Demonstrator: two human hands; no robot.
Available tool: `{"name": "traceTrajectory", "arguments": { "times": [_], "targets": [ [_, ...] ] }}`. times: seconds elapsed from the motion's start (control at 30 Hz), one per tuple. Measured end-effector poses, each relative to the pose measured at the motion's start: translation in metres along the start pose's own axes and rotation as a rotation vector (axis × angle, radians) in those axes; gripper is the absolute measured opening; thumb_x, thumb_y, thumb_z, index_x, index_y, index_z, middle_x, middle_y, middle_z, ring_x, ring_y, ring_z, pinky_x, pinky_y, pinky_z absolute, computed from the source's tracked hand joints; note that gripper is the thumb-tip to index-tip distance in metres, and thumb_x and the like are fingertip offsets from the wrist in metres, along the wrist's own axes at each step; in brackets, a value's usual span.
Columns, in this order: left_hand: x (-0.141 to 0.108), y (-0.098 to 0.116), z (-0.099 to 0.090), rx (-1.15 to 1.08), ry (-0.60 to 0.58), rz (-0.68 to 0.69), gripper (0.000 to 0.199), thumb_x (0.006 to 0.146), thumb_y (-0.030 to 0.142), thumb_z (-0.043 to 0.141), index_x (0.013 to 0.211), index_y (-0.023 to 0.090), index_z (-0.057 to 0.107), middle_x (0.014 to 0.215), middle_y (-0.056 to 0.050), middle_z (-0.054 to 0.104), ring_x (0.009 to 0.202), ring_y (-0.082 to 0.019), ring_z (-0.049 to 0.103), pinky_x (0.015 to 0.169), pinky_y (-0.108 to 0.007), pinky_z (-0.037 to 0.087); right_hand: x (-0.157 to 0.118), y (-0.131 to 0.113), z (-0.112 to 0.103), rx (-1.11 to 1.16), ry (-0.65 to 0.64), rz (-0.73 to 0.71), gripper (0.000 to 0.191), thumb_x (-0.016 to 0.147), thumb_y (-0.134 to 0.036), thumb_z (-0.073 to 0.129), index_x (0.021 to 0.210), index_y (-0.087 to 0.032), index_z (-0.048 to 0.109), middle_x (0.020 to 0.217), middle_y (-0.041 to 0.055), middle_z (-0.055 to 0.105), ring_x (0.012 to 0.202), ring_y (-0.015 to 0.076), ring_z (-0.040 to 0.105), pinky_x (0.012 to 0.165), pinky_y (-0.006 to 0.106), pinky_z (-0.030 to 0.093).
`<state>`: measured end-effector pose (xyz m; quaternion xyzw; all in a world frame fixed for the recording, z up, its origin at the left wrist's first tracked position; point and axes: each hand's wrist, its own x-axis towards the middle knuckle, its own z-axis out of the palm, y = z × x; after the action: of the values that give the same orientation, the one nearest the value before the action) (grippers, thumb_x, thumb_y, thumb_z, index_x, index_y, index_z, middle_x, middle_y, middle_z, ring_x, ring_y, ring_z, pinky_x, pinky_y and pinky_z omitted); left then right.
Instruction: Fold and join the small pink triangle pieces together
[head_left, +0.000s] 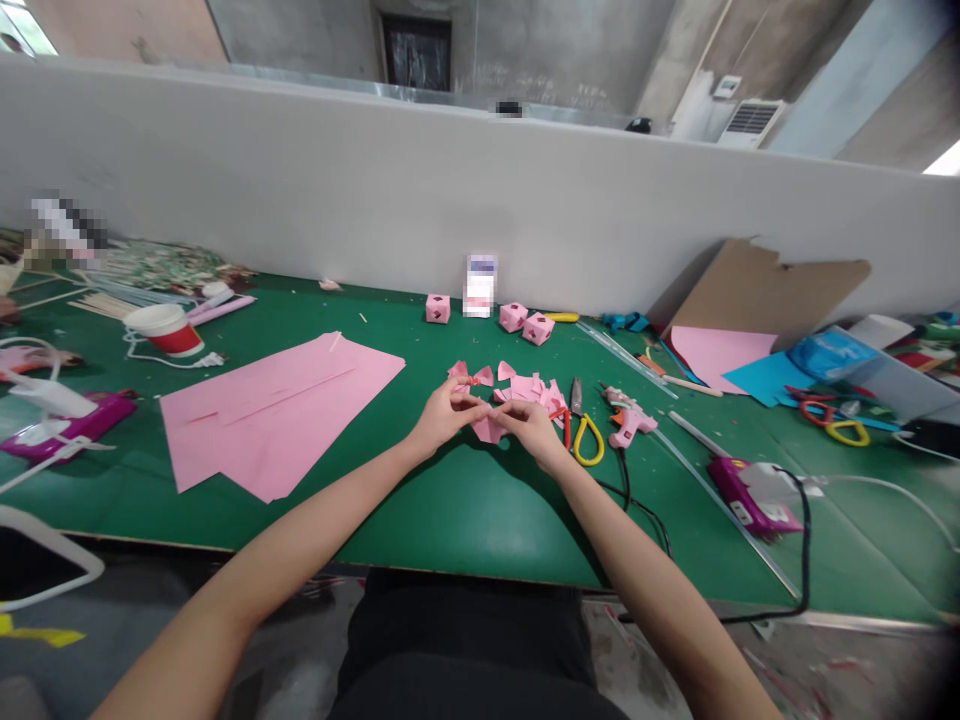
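Note:
Between my two hands is a small folded piece of pink paper (489,430), held just above the green table. My left hand (448,412) pinches its left side, and my right hand (529,428) pinches its right side. Fingers cover much of the piece, so its full shape is hidden. Right behind my hands lie several small pink paper cut-outs (534,388). Scissors with yellow and orange handles (587,440) rest beside my right hand, and a pink glue gun (628,418) lies a little farther right.
Large pink paper sheets (285,415) cover the table's left part. Finished-looking pink paper cubes (438,308) stand at the back. A paper cup (166,330) is at left. Magenta power strips (752,497) and cables flank both sides. Cardboard (757,285) leans against the white partition (300,180).

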<state>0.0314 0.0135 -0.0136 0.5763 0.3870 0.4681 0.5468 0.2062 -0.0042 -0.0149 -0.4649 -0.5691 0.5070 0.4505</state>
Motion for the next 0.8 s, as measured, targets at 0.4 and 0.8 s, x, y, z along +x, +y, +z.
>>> {"name": "traceTrajectory", "arguments": {
  "times": [0.4, 0.8],
  "targets": [
    [-0.001, 0.0066, 0.0024, -0.099, 0.045, -0.035, 0.056, 0.066, 0.026, 0.077, 0.114, 0.016, 0.05, 0.079, -0.002, 0.068, 0.072, -0.014, 0.065, 0.072, -0.029, 0.051, 0.0011, 0.0037, 0.0017, -0.047, -0.027, -0.013, 0.037, 0.069, -0.051, 0.073, 0.076, -0.015, 0.07, 0.068, 0.0031, 0.066, 0.061, 0.0142, 0.059, 0.061, 0.028, 0.049],
    [0.0008, 0.0025, -0.0008, -0.021, 0.059, -0.048, 0.062, 0.063, 0.031, 0.081, 0.115, 0.014, 0.051, 0.074, -0.002, 0.069, 0.067, -0.015, 0.064, 0.069, -0.028, 0.05, 0.0009, 0.0047, 0.0001, -0.112, -0.033, -0.031, 0.039, 0.072, -0.054, 0.069, 0.07, -0.016, 0.067, 0.063, 0.0032, 0.064, 0.057, 0.0141, 0.058, 0.058, 0.028, 0.049]
  ]
}}
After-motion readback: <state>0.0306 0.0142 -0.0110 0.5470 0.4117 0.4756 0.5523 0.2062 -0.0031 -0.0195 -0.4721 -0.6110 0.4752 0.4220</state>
